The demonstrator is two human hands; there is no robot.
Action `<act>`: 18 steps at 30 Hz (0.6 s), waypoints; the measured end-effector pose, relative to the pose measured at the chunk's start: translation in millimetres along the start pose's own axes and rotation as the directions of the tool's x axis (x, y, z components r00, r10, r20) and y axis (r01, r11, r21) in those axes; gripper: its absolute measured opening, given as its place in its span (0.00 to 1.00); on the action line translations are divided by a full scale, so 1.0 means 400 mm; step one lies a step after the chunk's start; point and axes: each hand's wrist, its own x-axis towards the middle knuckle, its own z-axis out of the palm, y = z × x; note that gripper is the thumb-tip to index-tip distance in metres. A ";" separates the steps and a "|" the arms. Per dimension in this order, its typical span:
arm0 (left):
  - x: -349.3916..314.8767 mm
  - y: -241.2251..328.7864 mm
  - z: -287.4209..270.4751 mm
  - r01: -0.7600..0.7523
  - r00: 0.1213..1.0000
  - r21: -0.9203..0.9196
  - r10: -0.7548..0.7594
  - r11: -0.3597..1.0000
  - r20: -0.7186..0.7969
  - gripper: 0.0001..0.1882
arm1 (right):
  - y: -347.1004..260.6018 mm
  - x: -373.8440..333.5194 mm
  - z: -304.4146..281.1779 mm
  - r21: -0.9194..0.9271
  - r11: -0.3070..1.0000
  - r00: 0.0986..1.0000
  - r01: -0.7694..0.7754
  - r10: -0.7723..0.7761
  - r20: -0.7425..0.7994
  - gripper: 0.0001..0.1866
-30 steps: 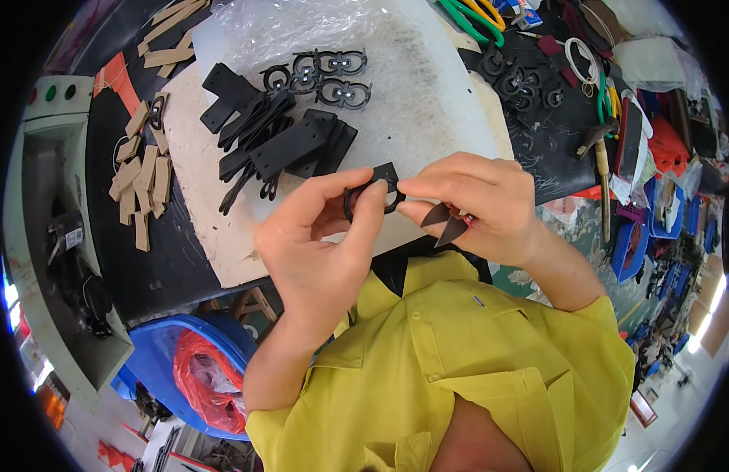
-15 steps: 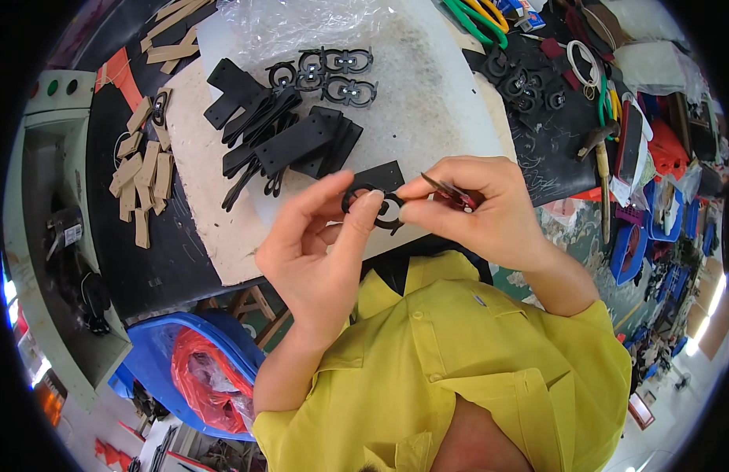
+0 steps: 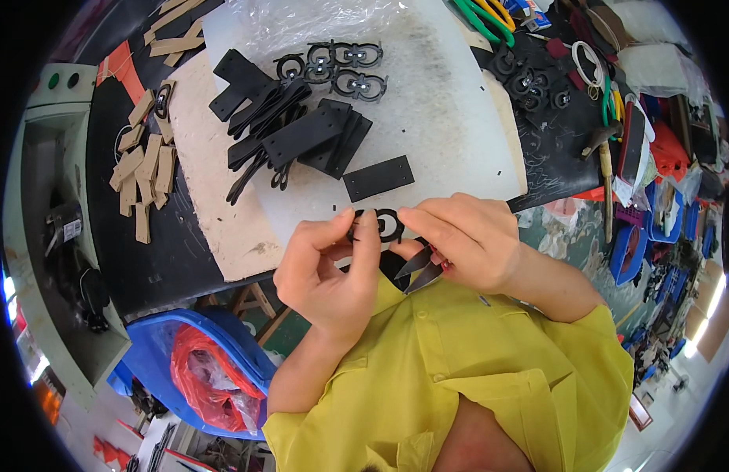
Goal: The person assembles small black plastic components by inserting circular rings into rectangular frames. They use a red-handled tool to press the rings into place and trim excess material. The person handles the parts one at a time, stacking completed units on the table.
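Observation:
My left hand [image 3: 325,271] pinches a black double-ring piece [image 3: 391,225] between thumb and fingers at the table's near edge. Against the ring's other end rest the fingertips of my right hand [image 3: 478,245], which also holds small scissors [image 3: 419,271]. Their dark, pointed blades are spread and point down toward my shirt; the handles are mostly hidden in the palm. Just beyond both hands, a flat black rectangular strip [image 3: 378,178] with small holes lies on the white sheet [image 3: 443,126]. Further off are a heap of black strips [image 3: 305,138] and several similar double-ring pieces [image 3: 358,85].
Tan strips [image 3: 148,169] lie at the left on the black table [image 3: 187,259]. More black ring parts [image 3: 529,82] sit at the right, near a wooden-handled hammer [image 3: 606,161]. Clear plastic wrap [image 3: 317,20] covers the back. A blue bin [image 3: 144,346] stands at lower left.
Both hands have come lower, toward my body, with the ring piece. The scissor blades have swung from pointing up to pointing down, and the lone black strip is now fully visible.

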 end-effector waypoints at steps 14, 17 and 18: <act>0.065 -0.009 -0.036 -0.325 0.872 0.364 0.128 0.873 0.472 0.15 | 0.029 -0.015 -0.059 0.087 0.970 0.961 -0.229 0.239 -0.139 0.13; 0.083 -0.027 -0.018 -0.501 0.844 0.553 0.234 0.665 0.483 0.13 | 0.053 -0.014 -0.089 0.250 0.925 0.945 -0.288 0.316 -0.083 0.12; 0.088 -0.028 -0.019 -0.544 0.819 0.531 0.272 0.650 0.506 0.12 | 0.042 -0.003 -0.097 0.283 0.901 0.939 -0.329 0.343 0.001 0.12</act>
